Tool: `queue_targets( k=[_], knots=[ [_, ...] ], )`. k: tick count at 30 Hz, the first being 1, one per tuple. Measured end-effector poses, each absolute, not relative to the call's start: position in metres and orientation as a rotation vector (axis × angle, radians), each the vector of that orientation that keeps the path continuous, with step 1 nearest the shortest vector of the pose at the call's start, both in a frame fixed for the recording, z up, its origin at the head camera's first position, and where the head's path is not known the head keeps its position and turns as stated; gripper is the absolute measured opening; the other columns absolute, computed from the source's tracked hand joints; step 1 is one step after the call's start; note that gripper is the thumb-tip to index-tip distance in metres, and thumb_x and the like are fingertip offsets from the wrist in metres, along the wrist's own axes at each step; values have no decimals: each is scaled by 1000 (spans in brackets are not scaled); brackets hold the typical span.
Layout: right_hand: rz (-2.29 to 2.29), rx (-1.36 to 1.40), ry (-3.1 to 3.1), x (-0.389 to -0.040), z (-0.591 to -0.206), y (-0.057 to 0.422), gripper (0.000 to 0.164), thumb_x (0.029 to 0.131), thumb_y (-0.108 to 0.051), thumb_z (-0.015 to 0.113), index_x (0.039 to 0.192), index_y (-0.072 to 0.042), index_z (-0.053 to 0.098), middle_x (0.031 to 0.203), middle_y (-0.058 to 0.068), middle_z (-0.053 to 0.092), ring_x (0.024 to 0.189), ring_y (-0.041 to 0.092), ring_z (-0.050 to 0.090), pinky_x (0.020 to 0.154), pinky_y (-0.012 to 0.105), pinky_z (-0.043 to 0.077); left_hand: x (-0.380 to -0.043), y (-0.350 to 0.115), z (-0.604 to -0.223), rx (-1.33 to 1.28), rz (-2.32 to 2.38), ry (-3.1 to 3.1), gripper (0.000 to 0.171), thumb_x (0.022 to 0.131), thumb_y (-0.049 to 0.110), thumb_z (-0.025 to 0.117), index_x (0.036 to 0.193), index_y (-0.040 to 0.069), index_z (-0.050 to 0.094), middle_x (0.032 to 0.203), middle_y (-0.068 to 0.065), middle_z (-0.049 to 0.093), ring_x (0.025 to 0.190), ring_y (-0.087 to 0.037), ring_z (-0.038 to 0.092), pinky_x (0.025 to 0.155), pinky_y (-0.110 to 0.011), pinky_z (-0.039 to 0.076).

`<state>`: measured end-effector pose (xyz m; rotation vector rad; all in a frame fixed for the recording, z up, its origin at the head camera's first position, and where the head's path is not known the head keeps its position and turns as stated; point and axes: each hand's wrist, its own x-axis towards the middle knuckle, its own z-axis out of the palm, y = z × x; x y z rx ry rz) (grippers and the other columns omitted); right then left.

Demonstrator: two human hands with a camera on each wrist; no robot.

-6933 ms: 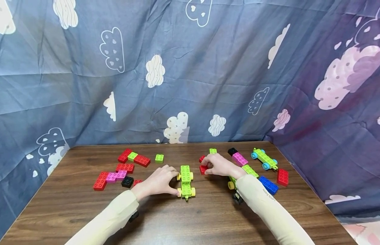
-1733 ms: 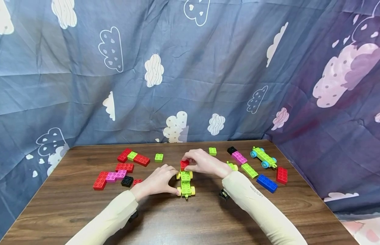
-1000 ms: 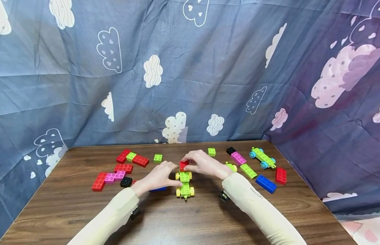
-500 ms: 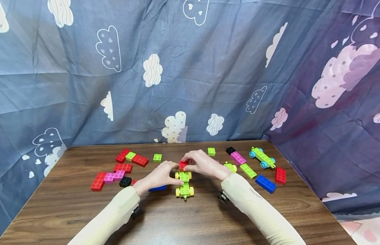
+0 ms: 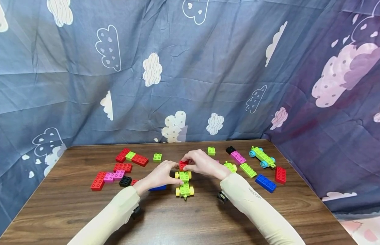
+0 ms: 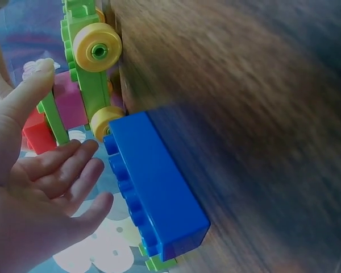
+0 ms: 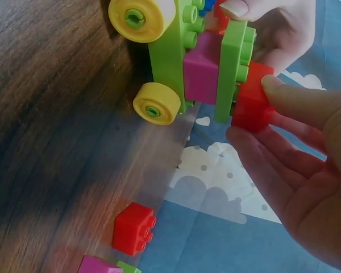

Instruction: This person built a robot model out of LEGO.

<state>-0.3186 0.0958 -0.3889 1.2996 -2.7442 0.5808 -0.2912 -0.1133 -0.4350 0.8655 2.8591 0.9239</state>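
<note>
A toy car [image 5: 185, 190], lime green with yellow wheels, stands in the middle of the table. A pink brick [image 7: 203, 68] on its chassis carries a raised lime plate [image 7: 232, 74]. At the plate's far end, my right hand [image 5: 203, 164] pinches a red brick [image 7: 253, 99] between thumb and fingertips, its underside right against the studs. My left hand [image 5: 159, 176] holds the car from the left, thumb at the plate's near end and fingers bent towards its far end. Under the left hand lies a long blue brick [image 6: 159, 187], partly hidden in the head view.
Red, pink, black and lime bricks lie on the left, among them a black brick [image 5: 125, 181]. To the right are a lime car with blue wheels [image 5: 262, 157], another blue brick [image 5: 265, 183], a red brick [image 5: 280, 175] and a lime plate [image 5: 248, 170]. A curtain hangs behind the table.
My right hand has brought the red brick from the right onto the car's raised plate and stays there. My left hand has shifted slightly, bringing the blue brick beneath it into view.
</note>
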Motion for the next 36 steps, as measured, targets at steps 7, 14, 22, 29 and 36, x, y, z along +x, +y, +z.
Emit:
queue_targets(
  k=[7,14,22,29,36],
  knots=[
    [531,1289,-2697,-318,-392,96,16,89,-18,74,102,-9,73,95,4,73,82,15,64,75,25,53,-290,-112,-435,887,898,2876,68,79,41,82,126,-4,61,122,-19,66,114,-30,58,97,-48,49],
    [562,1265,-2661,-317,-396,96,16,87,-17,76,100,-9,72,96,4,72,84,17,65,77,26,53,-290,-111,-434,875,890,2880,68,79,41,82,126,-3,61,121,-17,67,112,-28,58,96,-47,49],
    [552,1271,-2649,-312,-396,96,19,90,-15,73,106,-4,73,98,7,73,87,21,68,78,30,55,-289,-110,-434,863,885,2889,68,79,40,82,126,-4,61,119,-16,67,111,-28,58,95,-47,50],
    [556,1288,-2583,-313,-400,96,17,87,-12,75,101,-3,71,94,8,72,82,23,66,73,28,53,-289,-110,-435,852,884,2897,68,79,40,82,125,-4,60,118,-16,67,110,-28,58,93,-47,50],
    [577,1242,-2655,-312,-399,96,20,89,-17,73,105,-5,72,98,7,72,86,23,67,77,30,54,-288,-109,-434,848,866,2907,68,78,40,82,125,-4,60,118,-15,66,110,-27,58,92,-46,50]
  ],
)
